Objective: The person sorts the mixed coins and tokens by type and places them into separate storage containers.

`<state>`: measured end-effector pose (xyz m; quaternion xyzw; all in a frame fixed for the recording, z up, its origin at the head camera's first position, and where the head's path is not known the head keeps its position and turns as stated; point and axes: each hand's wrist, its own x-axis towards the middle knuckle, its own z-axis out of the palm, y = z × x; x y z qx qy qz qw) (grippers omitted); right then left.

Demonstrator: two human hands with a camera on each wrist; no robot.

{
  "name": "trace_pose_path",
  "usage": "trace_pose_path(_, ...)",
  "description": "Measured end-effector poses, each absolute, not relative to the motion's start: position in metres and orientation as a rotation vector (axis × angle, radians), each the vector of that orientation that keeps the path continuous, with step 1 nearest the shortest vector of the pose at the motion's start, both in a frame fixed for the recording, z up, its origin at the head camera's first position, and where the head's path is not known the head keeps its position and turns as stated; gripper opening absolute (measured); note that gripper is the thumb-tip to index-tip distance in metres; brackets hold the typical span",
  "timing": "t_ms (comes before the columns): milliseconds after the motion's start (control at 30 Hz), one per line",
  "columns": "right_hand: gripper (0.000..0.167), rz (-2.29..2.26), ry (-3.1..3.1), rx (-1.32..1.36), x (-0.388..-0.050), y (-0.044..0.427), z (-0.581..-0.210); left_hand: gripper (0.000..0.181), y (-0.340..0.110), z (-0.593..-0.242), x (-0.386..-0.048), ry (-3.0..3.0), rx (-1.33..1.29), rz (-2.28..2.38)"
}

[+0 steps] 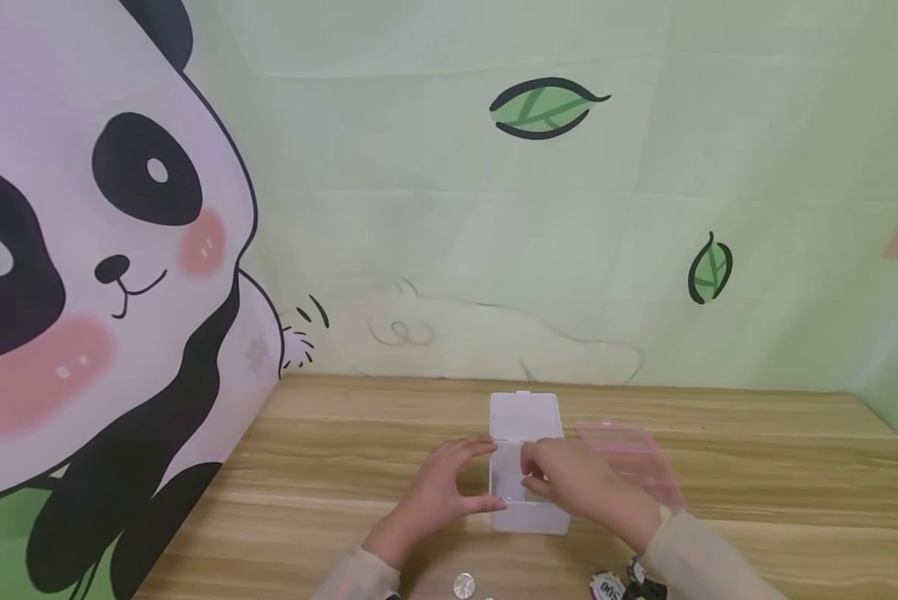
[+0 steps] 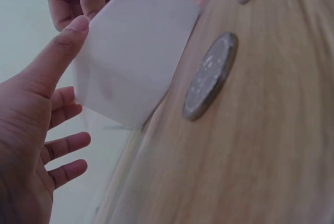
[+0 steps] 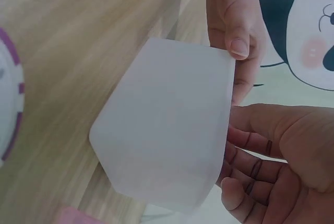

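Observation:
A white box (image 1: 529,518) with its lid (image 1: 525,415) swung back stands on the wooden table, small contents faintly visible inside. My left hand (image 1: 443,487) holds the box's left side, its thumb on the rim near the front and fingertips farther back. In the left wrist view, the other fingers (image 2: 68,147) are spread apart. Over the box's right part, my right hand (image 1: 569,477) reaches in with bent fingers. The box wall hides the right fingertips in the right wrist view, so whether they hold anything is unclear.
Silver coins (image 1: 464,585) lie on the table near the front. Poker chips (image 1: 608,586) sit by the right forearm. A pink translucent plastic piece (image 1: 636,458) lies right of the box. Behind the table hangs a panda-printed cloth (image 1: 418,208).

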<state>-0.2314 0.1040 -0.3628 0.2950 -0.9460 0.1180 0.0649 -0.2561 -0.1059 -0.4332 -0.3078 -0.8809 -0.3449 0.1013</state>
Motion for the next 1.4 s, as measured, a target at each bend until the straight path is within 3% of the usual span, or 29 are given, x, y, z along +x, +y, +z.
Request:
trace_pose_path(567,0.008,0.535,-2.74,0.934,-0.209,0.111,-0.359,0.067,-0.107,-0.432,-0.256,-2.605,-0.918,-1.024)
trace_pose_path(1400,0.009,0.617,-2.789,1.096,-0.182,0.093,-0.388,0.066,-0.107,-0.435,-0.257,-2.566,-0.911,-1.088)
